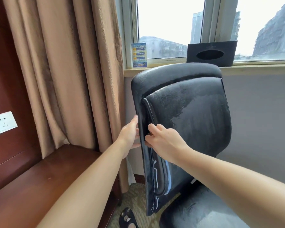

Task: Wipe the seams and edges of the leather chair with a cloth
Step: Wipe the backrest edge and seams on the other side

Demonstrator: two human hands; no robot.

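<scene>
While I watch through the head camera, I log these items. Item one: black leather chair (187,112), standing at centre right, its backrest upright under the window sill (253,68), its seat low at the near right; the leather is worn and scuffed, with piping along the seam on the backrest's left side. Item two: left hand (130,134), pressed against the outer left edge of the backrest, fingers mostly straight, the tips hidden behind the edge; I read it as released, steadying rather than grasping. Item three: right hand (163,139), at the same edge from the front, fingers curled into the seam beside the piping; I cannot tell whether a cloth sits inside the grip, since none shows. Both forearms reach in from the near side.

Item four: tan curtain (64,71), hanging to the left of the chair. Item five: black tissue box (211,53) on the sill, just behind the chair top. Item six: small printed card (138,55), upright on the sill at the left. Item seven: reddish wooden counter (39,178), near left, with a white wall socket (2,122) above it. Item eight: dark shoe (127,218) on the carpet, near.
</scene>
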